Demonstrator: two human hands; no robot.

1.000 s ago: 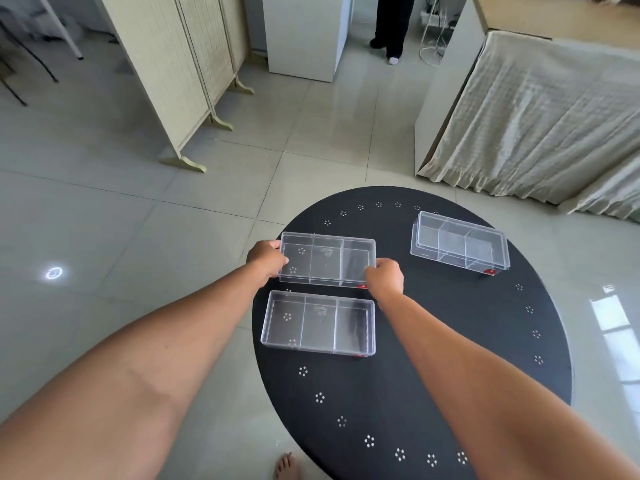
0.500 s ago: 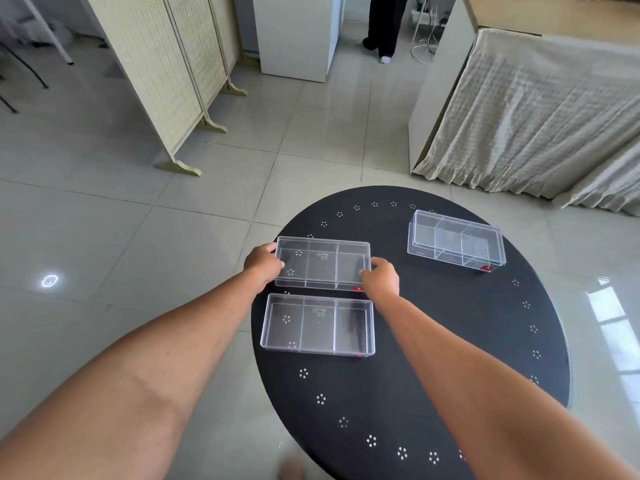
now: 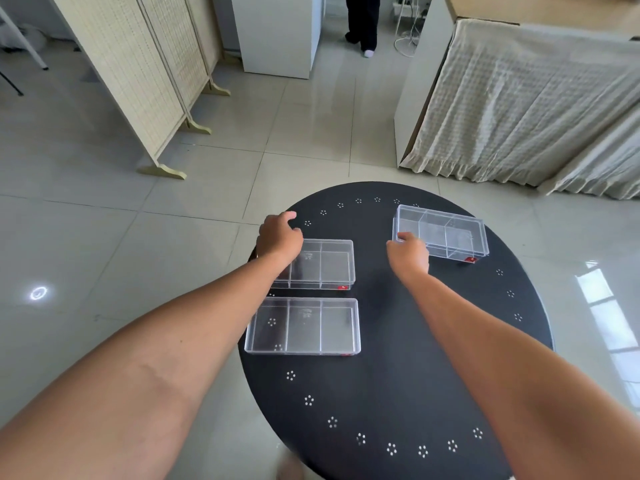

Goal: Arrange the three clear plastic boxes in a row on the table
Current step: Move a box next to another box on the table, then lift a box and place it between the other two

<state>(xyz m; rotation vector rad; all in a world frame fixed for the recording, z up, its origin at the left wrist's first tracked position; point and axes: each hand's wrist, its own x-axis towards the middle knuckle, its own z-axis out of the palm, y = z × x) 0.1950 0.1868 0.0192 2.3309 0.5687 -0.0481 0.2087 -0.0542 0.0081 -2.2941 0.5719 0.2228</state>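
Three clear plastic boxes with dividers lie on a round black table (image 3: 398, 375). The near box (image 3: 304, 327) and the middle box (image 3: 322, 265) sit one behind the other at the table's left. The third box (image 3: 446, 233) lies apart at the far right, slightly turned. My left hand (image 3: 278, 237) hovers over the middle box's left end with loosely curled fingers and nothing in it. My right hand (image 3: 408, 252) touches the third box's left near corner; whether it grips the box is hidden by the back of the hand.
Beyond the table's left edge is tiled floor with a folding screen (image 3: 138, 81). A cloth-draped bed (image 3: 519, 109) stands at the far right. A white cabinet (image 3: 277, 32) and a person's legs (image 3: 362, 26) are at the back.
Both hands have let go of the middle box, which now rests behind the near box. The left hand lifted away over its left end and the right hand moved right to the third box.
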